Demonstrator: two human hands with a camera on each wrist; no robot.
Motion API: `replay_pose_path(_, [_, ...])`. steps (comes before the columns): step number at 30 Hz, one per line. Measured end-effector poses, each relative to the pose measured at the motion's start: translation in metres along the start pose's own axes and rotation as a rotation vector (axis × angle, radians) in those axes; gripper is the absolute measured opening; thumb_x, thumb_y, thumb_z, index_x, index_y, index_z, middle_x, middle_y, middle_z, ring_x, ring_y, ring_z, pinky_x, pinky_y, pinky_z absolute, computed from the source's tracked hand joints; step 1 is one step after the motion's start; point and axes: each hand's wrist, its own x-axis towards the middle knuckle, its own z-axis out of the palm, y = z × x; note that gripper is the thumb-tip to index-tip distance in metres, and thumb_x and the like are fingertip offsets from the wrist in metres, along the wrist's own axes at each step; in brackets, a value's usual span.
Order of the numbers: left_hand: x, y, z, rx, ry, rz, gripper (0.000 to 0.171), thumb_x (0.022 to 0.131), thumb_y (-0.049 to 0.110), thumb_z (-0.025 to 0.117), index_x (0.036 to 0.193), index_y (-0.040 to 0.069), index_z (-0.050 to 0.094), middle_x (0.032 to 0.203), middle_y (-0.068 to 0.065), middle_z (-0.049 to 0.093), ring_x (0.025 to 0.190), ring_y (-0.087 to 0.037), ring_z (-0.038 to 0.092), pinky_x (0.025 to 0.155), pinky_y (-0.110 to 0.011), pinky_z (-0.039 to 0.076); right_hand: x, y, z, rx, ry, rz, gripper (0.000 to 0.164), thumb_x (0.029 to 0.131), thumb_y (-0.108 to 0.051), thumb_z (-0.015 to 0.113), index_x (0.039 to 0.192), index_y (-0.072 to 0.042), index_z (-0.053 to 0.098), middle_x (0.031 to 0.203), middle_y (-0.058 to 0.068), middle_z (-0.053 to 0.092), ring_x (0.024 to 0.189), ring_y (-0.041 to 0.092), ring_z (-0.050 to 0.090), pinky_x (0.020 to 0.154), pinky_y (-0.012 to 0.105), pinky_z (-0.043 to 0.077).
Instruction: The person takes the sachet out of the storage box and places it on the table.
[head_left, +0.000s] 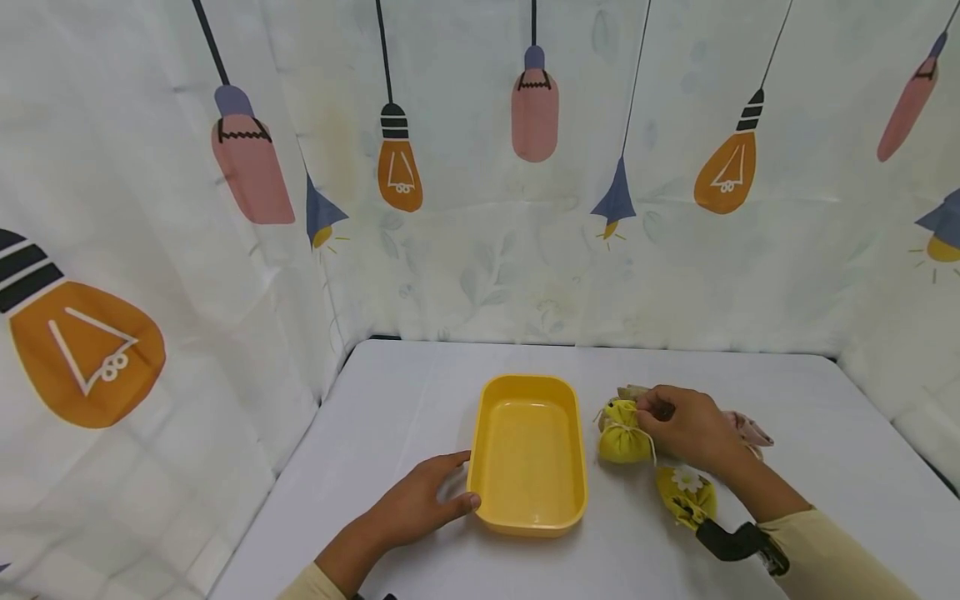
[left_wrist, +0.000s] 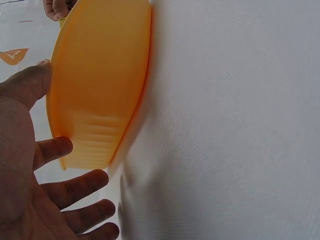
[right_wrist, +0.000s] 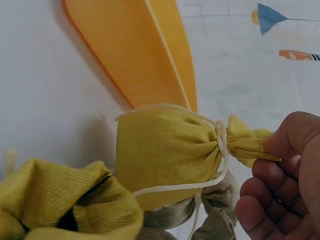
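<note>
A yellow drawstring pouch, tied with a pale cord, is pinched at its gathered top by my right hand. Thumb and fingers close on the cloth neck in the right wrist view. Left of it stands a yellow plastic tray, with nothing in it. My left hand touches the tray's left wall, its fingers spread and fairly straight in the left wrist view. Below the right hand lies a second yellow pouch with a white flower on it, partly hidden by the wrist strap.
Grey-green pouches lie behind the pinched one. A pinkish cloth pouch shows past the right hand. The white table meets a curtain printed with lamps at the back and sides.
</note>
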Motion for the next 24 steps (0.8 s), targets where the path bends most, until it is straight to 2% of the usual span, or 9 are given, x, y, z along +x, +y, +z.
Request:
replay_pose_path(6, [0.0,0.001,-0.001,0.006,-0.002,-0.017,0.08,0.093,0.062,0.066,0.155,0.016,0.045,0.155,-0.009,0.046,0.144,-0.035,0.04,0.113,-0.063,0.034,-0.004,0.003,0.001,-0.005,0.014,-0.006,0.008,0.098,-0.019,0.067,0.101,-0.013,0.071,0.088,-0.003,0.068,0.078,0.015,0.06,0.064,0.034,0.05])
replay_pose_path(14, [0.002,0.001,-0.002,0.005,-0.011,0.002,0.08,0.094,0.061,0.066,0.154,0.014,0.046,0.155,-0.008,0.046,0.144,-0.034,0.04,0.113,-0.062,0.035,-0.01,0.009,-0.003,0.005,0.014,-0.012,0.011,0.101,-0.023,0.067,0.104,-0.013,0.071,0.086,-0.003,0.067,0.075,0.015,0.059,0.061,0.033,0.049])
replay_pose_path(21, [-0.001,0.002,-0.008,0.022,-0.025,0.026,0.07,0.1,0.06,0.057,0.152,0.014,0.048,0.153,-0.009,0.048,0.143,-0.034,0.04,0.113,-0.061,0.035,-0.022,0.012,-0.013,-0.144,-0.016,0.001,0.024,0.103,-0.033,0.063,0.116,-0.015,0.073,0.097,-0.004,0.07,0.077,0.013,0.061,0.056,0.034,0.046])
replay_pose_path(24, [-0.002,0.002,-0.014,0.04,0.007,0.033,0.064,0.103,0.06,0.05,0.152,0.019,0.049,0.153,-0.007,0.048,0.144,-0.033,0.039,0.114,-0.061,0.033,-0.027,0.018,-0.017,-0.204,-0.014,-0.014,0.03,0.102,-0.032,0.065,0.122,-0.011,0.073,0.108,0.007,0.072,0.086,0.023,0.066,0.06,0.044,0.053])
